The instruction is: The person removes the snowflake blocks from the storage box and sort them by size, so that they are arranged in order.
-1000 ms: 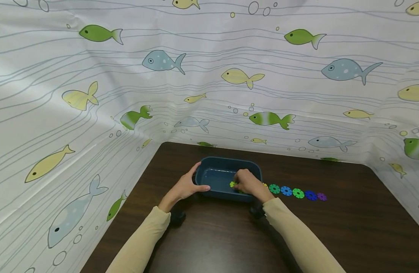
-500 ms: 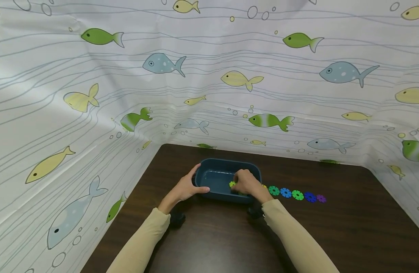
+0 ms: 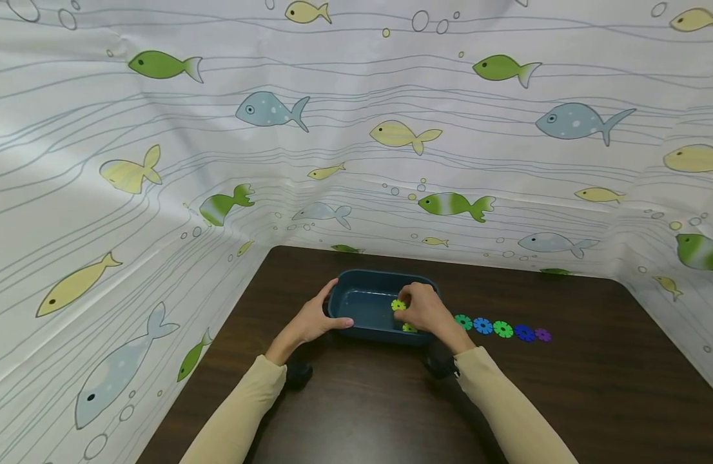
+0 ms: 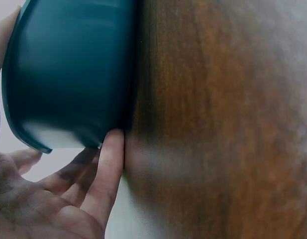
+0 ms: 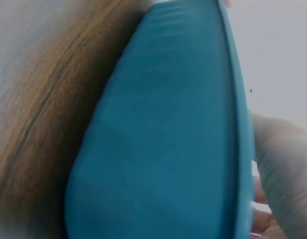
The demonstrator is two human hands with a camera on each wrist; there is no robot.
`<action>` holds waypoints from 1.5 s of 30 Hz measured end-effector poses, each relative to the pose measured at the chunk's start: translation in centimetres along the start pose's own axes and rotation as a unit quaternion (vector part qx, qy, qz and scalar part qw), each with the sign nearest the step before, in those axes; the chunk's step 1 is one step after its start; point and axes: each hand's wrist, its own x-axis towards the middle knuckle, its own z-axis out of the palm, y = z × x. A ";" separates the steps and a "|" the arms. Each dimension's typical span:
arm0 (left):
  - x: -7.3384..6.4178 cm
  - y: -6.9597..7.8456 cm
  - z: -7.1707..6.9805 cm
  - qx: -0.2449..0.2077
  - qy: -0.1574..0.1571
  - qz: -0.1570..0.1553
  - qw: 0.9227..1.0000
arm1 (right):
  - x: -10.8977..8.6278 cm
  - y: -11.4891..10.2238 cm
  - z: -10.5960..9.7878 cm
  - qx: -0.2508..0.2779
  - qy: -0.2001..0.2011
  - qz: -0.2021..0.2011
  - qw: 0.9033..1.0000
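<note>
A dark blue plastic basin (image 3: 362,333) stands on the table. My left hand (image 3: 311,320) holds its left end, thumb on the near rim and fingers round the outer wall; the left wrist view shows those fingers against the basin (image 4: 68,79). My right hand (image 3: 423,311) reaches over the near right part of the basin and pinches a yellow-green notched disc (image 3: 398,305) at its fingertips. Another yellow-green disc (image 3: 410,327) shows below the hand, inside the basin. In the right wrist view the outer wall (image 5: 158,129) hides the fingertips.
To the right of the basin, a row of notched discs lies on the dark wooden table (image 3: 356,399): teal (image 3: 463,322), blue (image 3: 482,325), green (image 3: 503,329), dark blue (image 3: 525,332) and purple (image 3: 543,335). A fish-printed curtain (image 3: 345,148) surrounds the table's back and sides.
The right hand has risen slightly in the basin with the yellow-green disc, uncovering another disc below. A yellow disc at the row's left end is now hidden. The left hand keeps its hold.
</note>
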 end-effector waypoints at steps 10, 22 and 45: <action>0.0 0.1 0.1 0.008 0.006 0.000 1.000 | -2.5 1.6 -2.3 0.003 0.062 -0.002 0.998; -0.1 0.1 0.1 0.010 0.002 -0.002 1.000 | -5.8 5.6 -3.5 0.005 0.147 0.019 0.989; 0.1 0.2 0.1 0.002 -0.002 -0.002 1.000 | -12.7 14.9 -7.7 -0.025 0.219 0.105 0.970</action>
